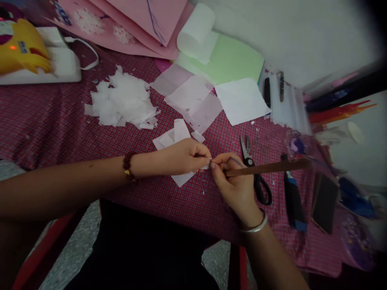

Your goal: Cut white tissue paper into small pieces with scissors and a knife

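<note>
The left hand (189,157) is pinching a small white paper piece (207,165) between thumb and fingers, and the right hand (234,181) is meeting it there, thumb and forefinger pressing together on the piece's other end while a brown stick (269,167) is lying across the palm. White paper strips (178,135) are resting under and behind the left hand, and black-handled scissors (249,162) are lying open just beside the right. A red checked cloth (211,209) is covering the table, creasing at the left and carrying stray white scraps. Farther off, a heap of torn white paper (123,100) is spreading at the left, thin translucent sheets (192,96) are overlapping in the middle, and a white paper roll (195,30) is resting partly on a green sheet (242,60). A pale wall (272,32) is rising behind, and speckled floor (74,227) is showing below the table. On the right, a clear packet (305,141) is holding something purple, too blurred to name, and a round clear tub (361,264) near the corner is holding purple and yellowish bits.
</note>
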Demonstrator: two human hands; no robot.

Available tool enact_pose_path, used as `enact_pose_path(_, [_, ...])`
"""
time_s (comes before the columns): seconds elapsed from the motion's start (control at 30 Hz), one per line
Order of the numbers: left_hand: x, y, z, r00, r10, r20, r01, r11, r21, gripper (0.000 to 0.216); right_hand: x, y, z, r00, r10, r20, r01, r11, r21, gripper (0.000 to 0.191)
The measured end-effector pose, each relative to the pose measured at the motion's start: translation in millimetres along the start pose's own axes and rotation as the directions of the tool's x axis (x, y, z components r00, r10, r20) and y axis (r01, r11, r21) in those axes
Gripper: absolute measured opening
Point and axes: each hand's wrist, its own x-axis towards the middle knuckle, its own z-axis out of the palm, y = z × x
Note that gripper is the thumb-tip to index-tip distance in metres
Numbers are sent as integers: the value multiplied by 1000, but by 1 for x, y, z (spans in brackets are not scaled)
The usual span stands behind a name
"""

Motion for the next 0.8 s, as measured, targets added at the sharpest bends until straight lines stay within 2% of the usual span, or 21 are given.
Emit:
enact_pose_path(0.1, [0,3,-2,998,-26,-61,21,997,-71,10,1,3,-1,994,106,-6,-105,985,134,11])
enact_pose_path(0.17, [0,4,-4,994,-41,-104,30,994,-109,10,0,6,-1,979,198,38,-201,945,258,11])
enact_pose_path(0.23, [-1,5,-5,992,-70,-100,56,989,-140,10,-1,10,-2,960,265,86,-278,886,370,10])
enact_pose_path(0.3, [-1,4,-5,994,-87,-71,76,985,-156,8,-3,13,-1,952,288,104,-304,849,432,8])
enact_pose_path(0.37, [0,4,-4,996,-60,-73,49,989,-138,13,-4,13,-2,952,286,109,-304,842,445,6])
enact_pose_path(0.5, [-1,0,2,987,78,-140,-80,997,-7,39,-1,9,-2,948,278,155,-318,854,411,7])
enact_pose_path(0.57, [-1,-3,5,985,116,-129,-111,993,44,42,1,5,-1,949,266,171,-314,865,392,6])
enact_pose_path(0.7, [-1,-6,8,989,129,-74,-125,991,55,43,4,2,0,947,255,194,-308,892,332,6])
enact_pose_path(0.8, [0,-3,5,990,95,-102,-98,995,-21,41,3,2,0,941,277,195,-329,886,328,9])
